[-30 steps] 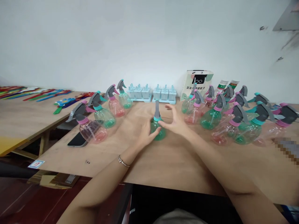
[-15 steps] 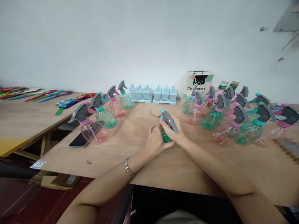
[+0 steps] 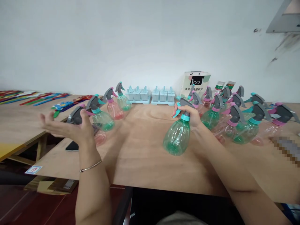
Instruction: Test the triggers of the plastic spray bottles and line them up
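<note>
My right hand [image 3: 191,115] is wrapped round the grey sprayer head of a green spray bottle [image 3: 177,137], whose trigger and collar are turquoise. The clear green body hangs tilted over the middle of the table [image 3: 138,156]. My left hand [image 3: 70,128] is raised at the left with fingers spread and nothing in it. It partly covers a pink spray bottle [image 3: 100,137] standing behind it. Beyond are a green spray bottle [image 3: 104,119], a pink one [image 3: 114,109] and another green one [image 3: 124,102]. Several more spray bottles [image 3: 246,132] crowd the right side.
Two light-blue ice-pop moulds [image 3: 163,96] and a printed paper bag [image 3: 185,84] stand by the wall. A phone [image 3: 72,146] lies near my left wrist. Colourful flat items [image 3: 47,97] cover part of the left table. A pixelated patch [image 3: 288,150] hides something at right.
Both hands were together on the green spray bottle. My left hand has let go and swung left, opening. My right hand has lifted the bottle slightly right, its body now in view.
</note>
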Action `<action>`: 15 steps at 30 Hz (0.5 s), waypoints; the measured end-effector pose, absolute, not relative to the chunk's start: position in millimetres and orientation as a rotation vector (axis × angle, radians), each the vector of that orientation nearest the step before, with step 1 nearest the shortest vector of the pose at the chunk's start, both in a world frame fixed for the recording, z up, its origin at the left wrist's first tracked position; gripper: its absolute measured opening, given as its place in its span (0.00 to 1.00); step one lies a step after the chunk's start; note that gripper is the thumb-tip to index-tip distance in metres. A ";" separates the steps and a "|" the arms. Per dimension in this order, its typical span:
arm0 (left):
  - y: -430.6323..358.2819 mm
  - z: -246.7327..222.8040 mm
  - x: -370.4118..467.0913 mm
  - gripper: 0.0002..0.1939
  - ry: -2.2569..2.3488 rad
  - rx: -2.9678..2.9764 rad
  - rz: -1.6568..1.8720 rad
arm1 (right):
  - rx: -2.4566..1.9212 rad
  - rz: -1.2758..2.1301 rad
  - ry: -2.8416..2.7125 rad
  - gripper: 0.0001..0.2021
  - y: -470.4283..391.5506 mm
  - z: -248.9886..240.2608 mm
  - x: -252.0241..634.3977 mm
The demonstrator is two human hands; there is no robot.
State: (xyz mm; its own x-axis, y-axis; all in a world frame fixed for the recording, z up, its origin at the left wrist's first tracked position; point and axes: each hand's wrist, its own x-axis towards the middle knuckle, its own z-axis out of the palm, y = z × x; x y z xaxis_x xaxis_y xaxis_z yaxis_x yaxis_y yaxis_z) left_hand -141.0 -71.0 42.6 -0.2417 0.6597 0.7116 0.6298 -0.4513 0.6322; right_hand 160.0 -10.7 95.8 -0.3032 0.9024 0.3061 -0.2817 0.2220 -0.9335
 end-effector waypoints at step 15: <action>-41.0 34.7 -227.0 0.17 2.137 1.404 2.468 | -0.639 1.477 -1.353 0.12 -10.0 97.5 157.7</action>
